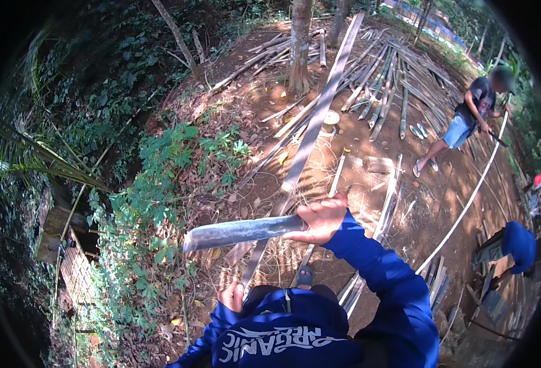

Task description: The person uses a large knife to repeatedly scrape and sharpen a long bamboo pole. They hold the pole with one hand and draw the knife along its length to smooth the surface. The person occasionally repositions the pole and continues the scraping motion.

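Observation:
My right hand [323, 219], in a blue sleeve, is closed around the handle of a machete [240, 233]. Its broad, dull grey blade points left and lies across a long bamboo strip [324, 104] as seen from above. Whether blade and strip touch cannot be told. Close to my body, my left hand [230, 296] is closed on the near end of that strip. From there the strip slants away to the upper right, partly hidden behind the blade. Below the machete, a sandalled foot [305, 276] shows.
Many cut bamboo poles [393, 80] lie piled beyond a tree trunk [299, 49]. A person [476, 110] stands at the right, holding a long pole [467, 211] and a dark blade. Another person in blue [519, 245] bends at the lower right. Leafy plants [160, 172] border the left.

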Tool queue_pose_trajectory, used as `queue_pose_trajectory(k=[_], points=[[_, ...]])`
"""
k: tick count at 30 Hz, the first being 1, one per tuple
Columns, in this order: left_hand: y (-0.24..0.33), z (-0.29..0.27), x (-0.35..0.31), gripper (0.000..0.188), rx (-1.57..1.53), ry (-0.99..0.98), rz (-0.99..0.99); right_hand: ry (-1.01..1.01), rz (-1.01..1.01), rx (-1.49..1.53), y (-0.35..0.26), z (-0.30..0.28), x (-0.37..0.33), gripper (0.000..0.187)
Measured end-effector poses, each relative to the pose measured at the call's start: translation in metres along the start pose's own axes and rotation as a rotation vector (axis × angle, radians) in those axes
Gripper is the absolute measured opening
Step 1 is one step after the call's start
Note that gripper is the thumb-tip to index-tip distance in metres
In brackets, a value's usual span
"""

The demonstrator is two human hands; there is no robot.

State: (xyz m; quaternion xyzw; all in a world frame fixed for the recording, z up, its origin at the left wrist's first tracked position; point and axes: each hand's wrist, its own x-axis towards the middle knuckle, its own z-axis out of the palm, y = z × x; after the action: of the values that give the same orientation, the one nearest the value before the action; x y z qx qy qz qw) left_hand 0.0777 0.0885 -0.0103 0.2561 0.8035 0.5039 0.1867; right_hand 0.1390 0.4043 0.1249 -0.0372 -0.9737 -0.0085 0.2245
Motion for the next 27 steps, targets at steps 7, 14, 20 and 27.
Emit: queue_pose_trajectory(k=[7,14,20,27], points=[[-0.010,0.008,-0.001,0.038,-0.018,-0.015,-0.001,0.050,0.437,0.143,0.088,-0.021,0.019,0.053],[-0.024,0.024,-0.004,0.038,-0.005,0.008,-0.031,-0.144,0.550,0.010,0.126,-0.033,0.019,0.055],[-0.040,0.032,-0.011,0.037,-0.142,-0.043,0.043,-0.109,0.110,-0.072,0.116,-0.044,0.003,0.058],[-0.030,0.039,-0.012,0.043,-0.128,-0.051,0.002,-0.071,0.277,0.005,0.166,-0.041,0.022,0.058]])
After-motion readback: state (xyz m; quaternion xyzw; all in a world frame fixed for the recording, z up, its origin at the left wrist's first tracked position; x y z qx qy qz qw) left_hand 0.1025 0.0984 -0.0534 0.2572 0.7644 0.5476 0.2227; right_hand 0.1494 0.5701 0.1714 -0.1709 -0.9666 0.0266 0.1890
